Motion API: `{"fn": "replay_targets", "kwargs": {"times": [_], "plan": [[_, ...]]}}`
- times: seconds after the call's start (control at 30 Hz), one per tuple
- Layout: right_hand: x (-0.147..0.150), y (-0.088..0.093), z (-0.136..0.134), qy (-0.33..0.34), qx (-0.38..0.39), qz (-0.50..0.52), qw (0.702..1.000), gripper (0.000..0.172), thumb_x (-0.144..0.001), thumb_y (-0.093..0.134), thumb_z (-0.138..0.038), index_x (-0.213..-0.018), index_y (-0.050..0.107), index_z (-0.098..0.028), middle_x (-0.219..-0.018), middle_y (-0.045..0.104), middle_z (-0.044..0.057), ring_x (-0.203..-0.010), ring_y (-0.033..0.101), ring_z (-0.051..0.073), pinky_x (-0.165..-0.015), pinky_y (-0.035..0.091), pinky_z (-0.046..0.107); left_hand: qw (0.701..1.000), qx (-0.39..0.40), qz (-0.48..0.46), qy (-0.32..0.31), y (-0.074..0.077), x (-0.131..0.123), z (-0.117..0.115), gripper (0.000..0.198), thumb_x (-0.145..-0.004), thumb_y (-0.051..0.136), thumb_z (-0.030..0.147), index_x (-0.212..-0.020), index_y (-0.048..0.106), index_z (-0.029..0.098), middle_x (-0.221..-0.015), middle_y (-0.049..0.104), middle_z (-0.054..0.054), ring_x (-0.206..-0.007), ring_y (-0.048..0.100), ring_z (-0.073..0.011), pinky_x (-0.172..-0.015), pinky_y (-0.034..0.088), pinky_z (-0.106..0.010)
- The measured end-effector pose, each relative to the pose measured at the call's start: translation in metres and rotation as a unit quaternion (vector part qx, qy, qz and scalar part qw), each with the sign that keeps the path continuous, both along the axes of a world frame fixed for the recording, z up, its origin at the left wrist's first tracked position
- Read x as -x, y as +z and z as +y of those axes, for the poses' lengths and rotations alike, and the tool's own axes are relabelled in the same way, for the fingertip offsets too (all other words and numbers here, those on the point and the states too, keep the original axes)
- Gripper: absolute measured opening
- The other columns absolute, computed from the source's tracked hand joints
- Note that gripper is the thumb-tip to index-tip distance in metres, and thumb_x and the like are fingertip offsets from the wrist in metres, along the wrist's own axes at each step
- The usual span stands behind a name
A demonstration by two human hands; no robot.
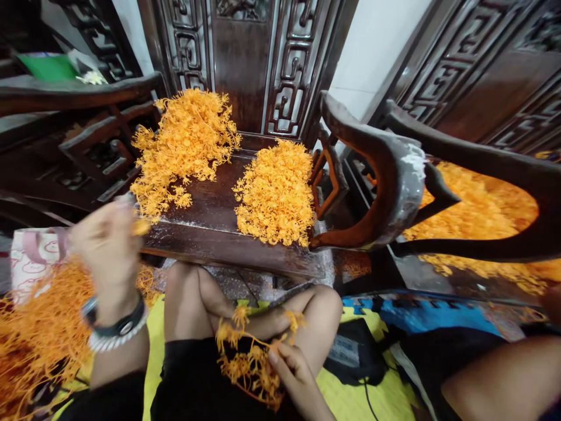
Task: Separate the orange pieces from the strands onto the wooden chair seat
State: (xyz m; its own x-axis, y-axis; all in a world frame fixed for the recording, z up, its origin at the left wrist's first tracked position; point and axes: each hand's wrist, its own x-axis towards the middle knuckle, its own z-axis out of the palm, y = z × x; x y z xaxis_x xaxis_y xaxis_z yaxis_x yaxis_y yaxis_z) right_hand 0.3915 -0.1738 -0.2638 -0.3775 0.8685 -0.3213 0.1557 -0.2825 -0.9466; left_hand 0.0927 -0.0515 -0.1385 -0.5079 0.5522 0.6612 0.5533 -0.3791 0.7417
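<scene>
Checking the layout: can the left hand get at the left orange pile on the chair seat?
Probably yes: the left hand hovers beside the chair seat, and the left orange pile lies uncovered beyond it with nothing between, though the hand holds an orange piece.

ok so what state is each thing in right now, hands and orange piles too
left hand: raised, blurred, pinching a small orange piece
right hand: low in the lap, closed on an orange bunch
left pile: loose heap on the chair seat
right pile: tighter heap, apart from the left pile
floor strands: tangled heap beside the left arm
</scene>
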Motion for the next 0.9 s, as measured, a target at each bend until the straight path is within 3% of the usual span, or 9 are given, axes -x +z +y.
{"fn": "replay_targets", "kwargs": {"times": [0.1,0.2,0.33,0.43,0.53,0.6,0.67,0.77,0.9], "plan": [[0.004,-0.001,0.009,-0.056,0.008,0.06,0.997,0.052,-0.075,0.06,-0.066,-0.065,0.047,-0.017,-0.058,0.041,-0.004,-0.052,0.038,0.008,-0.051,0.031,0.021,0.971,0.136,0.127,-0.153,-0.008,-0.051,0.052,0.035,-0.093,0.048,0.037,-0.063,0.046,0.02,-0.056,0.041,0.005,-0.049,0.039,-0.0107,-0.048,0.031,-0.024],[0.017,0.001,0.017,-0.106,0.033,0.129,0.985,0.043,-0.073,0.07,-0.057,-0.073,0.051,-0.018,-0.061,0.049,-0.004,-0.051,0.043,0.008,-0.051,0.036,0.02,0.907,0.246,0.267,-0.212,-0.029,-0.099,0.097,0.024,-0.096,0.037,0.027,-0.079,0.052,0.019,-0.079,0.057,-0.004,-0.071,0.054,-0.0169,-0.068,0.044,-0.031],[0.03,0.009,0.032,-0.177,0.017,0.189,0.966,0.034,-0.072,0.075,-0.047,-0.082,0.058,-0.019,-0.076,0.057,-0.001,-0.069,0.055,0.012,-0.068,0.046,0.022,0.876,0.268,0.305,-0.26,-0.053,-0.121,0.119,0.017,-0.093,0.043,0.023,-0.084,0.057,0.019,-0.094,0.064,-0.007,-0.097,0.058,-0.0221,-0.092,0.043,-0.038],[0.034,0.019,0.045,-0.193,-0.009,0.205,0.96,0.03,-0.074,0.074,-0.044,-0.083,0.06,-0.02,-0.077,0.056,-0.001,-0.073,0.054,0.012,-0.072,0.047,0.022,0.879,0.265,0.3,-0.259,-0.055,-0.114,0.11,0.017,-0.093,0.045,0.029,-0.092,0.06,0.021,-0.106,0.066,-0.005,-0.107,0.056,-0.0231,-0.099,0.04,-0.042],[0.038,0.027,0.054,-0.2,-0.039,0.206,0.957,0.028,-0.075,0.073,-0.043,-0.084,0.06,-0.02,-0.079,0.055,-0.001,-0.073,0.053,0.012,-0.072,0.048,0.023,0.908,0.221,0.259,-0.243,-0.042,-0.103,0.086,0.019,-0.093,0.048,0.033,-0.095,0.062,0.021,-0.114,0.066,-0.006,-0.114,0.054,-0.0236,-0.103,0.038,-0.044],[0.042,0.03,0.059,-0.199,-0.06,0.203,0.957,0.029,-0.075,0.072,-0.044,-0.086,0.06,-0.02,-0.081,0.054,0.0,-0.074,0.053,0.012,-0.071,0.049,0.023,0.92,0.184,0.197,-0.284,-0.03,-0.1,0.063,0.024,-0.094,0.046,0.035,-0.102,0.064,0.022,-0.118,0.066,-0.007,-0.117,0.055,-0.0227,-0.104,0.038,-0.042],[0.045,0.031,0.061,-0.187,-0.074,0.189,0.961,0.031,-0.077,0.069,-0.047,-0.085,0.06,-0.019,-0.082,0.053,0.0,-0.074,0.052,0.013,-0.069,0.048,0.023,0.901,0.178,0.127,-0.375,-0.02,-0.101,0.04,0.035,-0.095,0.044,0.039,-0.121,0.058,0.023,-0.123,0.065,-0.008,-0.113,0.058,-0.021,-0.099,0.044,-0.038],[0.046,0.032,0.063,-0.157,-0.077,0.144,0.974,0.038,-0.08,0.062,-0.055,-0.075,0.055,-0.018,-0.07,0.048,-0.001,-0.059,0.043,0.01,-0.054,0.039,0.022,0.88,0.186,0.089,-0.428,-0.012,-0.108,0.015,0.058,-0.084,0.061,0.046,-0.136,0.048,0.023,-0.119,0.067,-0.009,-0.088,0.066,-0.0188,-0.082,0.052,-0.033],[0.041,0.038,0.064,-0.102,-0.12,0.077,0.984,0.05,-0.087,0.048,-0.059,-0.058,0.042,-0.019,-0.057,0.035,-0.004,-0.053,0.031,0.009,-0.051,0.028,0.024,0.903,0.19,0.111,-0.369,-0.016,-0.114,0.008,0.021,-0.083,0.064,0.038,-0.077,0.072,0.02,-0.07,0.072,0.0,-0.056,0.061,-0.0118,-0.062,0.049,-0.025]]}}
